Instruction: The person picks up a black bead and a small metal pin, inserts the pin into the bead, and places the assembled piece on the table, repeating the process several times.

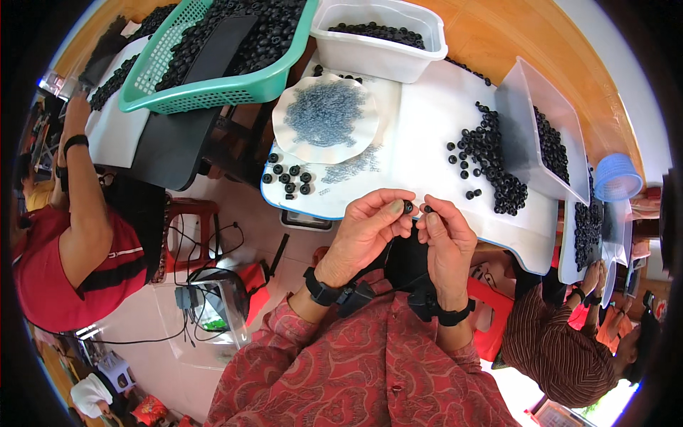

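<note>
A small black ring (408, 206) sits pinched in the left hand (370, 231) grip. The right hand (445, 238), at its 3 o'clock, pinches a smaller black piece (427, 209). More rings (498, 171) lie on the white desk (427, 135) at 1 o'clock.

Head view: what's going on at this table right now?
A person in a red patterned shirt holds a small black ring in the left hand, pinched at the fingertips, while the right hand pinches another small black piece beside it. On the white table lie a loose heap of black rings, a paper plate of tiny grey parts and a green basket of more rings. Other people sit at either side.
</note>
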Demonstrator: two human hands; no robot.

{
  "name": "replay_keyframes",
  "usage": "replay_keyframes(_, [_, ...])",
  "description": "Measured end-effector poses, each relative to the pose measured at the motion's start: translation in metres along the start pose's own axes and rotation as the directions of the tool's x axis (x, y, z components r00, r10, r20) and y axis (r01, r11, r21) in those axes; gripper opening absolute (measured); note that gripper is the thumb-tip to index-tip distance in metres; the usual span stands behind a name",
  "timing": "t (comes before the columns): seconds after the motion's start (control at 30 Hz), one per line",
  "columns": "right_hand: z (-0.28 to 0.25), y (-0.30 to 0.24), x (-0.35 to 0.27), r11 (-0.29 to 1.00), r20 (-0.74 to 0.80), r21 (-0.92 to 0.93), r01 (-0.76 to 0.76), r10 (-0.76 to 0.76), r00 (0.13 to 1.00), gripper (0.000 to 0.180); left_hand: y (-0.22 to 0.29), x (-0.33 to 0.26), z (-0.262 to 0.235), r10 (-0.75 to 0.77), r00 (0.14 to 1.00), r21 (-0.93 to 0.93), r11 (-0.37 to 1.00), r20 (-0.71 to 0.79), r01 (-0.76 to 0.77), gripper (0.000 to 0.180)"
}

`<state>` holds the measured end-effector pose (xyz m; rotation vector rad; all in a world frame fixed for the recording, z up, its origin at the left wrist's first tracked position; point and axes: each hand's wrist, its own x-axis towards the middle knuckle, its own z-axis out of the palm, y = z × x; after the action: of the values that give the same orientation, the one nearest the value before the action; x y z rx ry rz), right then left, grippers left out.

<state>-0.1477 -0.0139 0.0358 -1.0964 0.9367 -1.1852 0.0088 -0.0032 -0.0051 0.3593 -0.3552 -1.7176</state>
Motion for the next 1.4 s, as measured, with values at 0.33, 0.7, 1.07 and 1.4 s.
replay_keyframes(0.33, [-0.015, -0.022, -0.008, 0.987, -0.097, -0.142, 0.079, -0.094, 0.991, 0.02, -0.012, 0.009, 0.024, -0.014, 0.999, 0.027, 1.0, 0.03, 0.013, 0.026])
replay_keyframes(0.7, [-0.029, -0.033, -0.016, 0.928, -0.09, -0.323, 0.184, -0.224, 0.97, 0.021, -0.029, 0.014, 0.039, -0.002, 1.0, 0.109, 0.994, 0.025, 0.0, 0.026])
replay_keyframes(1.07, [-0.034, -0.038, -0.021, 0.968, -0.189, -0.232, 0.091, -0.137, 0.972, 0.022, -0.035, 0.014, 0.053, -0.013, 0.999, 0.132, 0.991, 0.032, 0.009, 0.025])
replay_keyframes(1.4, [-0.037, -0.04, -0.021, 0.98, -0.114, -0.133, 0.147, -0.162, 0.98, 0.015, -0.037, 0.013, 0.053, -0.066, 0.996, -0.028, 0.997, 0.059, 0.067, 0.026])
